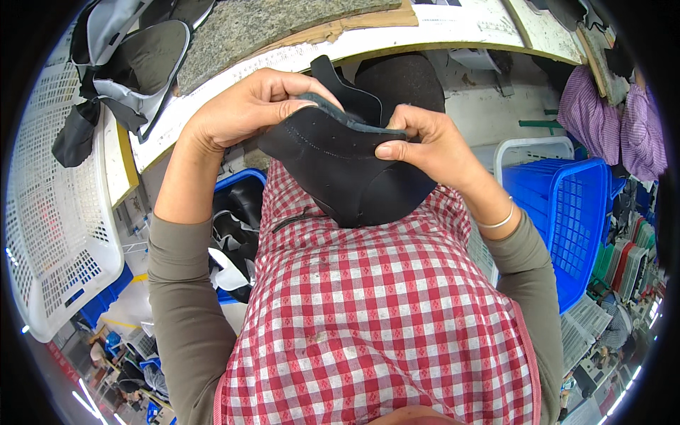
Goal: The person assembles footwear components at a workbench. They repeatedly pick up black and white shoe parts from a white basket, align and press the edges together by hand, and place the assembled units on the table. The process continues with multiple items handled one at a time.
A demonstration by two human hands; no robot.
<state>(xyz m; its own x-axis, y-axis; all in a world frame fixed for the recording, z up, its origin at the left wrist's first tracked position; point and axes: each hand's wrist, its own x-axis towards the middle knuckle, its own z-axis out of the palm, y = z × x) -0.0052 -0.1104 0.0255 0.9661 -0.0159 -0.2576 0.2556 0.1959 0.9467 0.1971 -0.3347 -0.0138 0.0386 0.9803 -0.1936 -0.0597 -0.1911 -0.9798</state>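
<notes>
A black shoe upper [340, 173] is held up in front of my chest, its opening edge toward the table. A dotted line of stitching runs below that edge. My left hand [248, 106] pinches the edge at the left, thumb outside and fingers over the rim. On the right, my right hand [428, 142] grips the same edge between thumb and bent fingers. A curved black flap [347, 92] rises behind the edge; whether it belongs to the same upper I cannot tell. The inside of the upper is mostly hidden.
Ahead is a white worktable [460, 27] bearing a grey stone slab [262, 28]. Black-and-grey shoe uppers [145, 64] hang over its left end by a white basket [49, 212]. A blue bin [244, 180] stands below; a blue crate [577, 205] is at right. Another person's purple checked sleeve [591, 113] shows beyond.
</notes>
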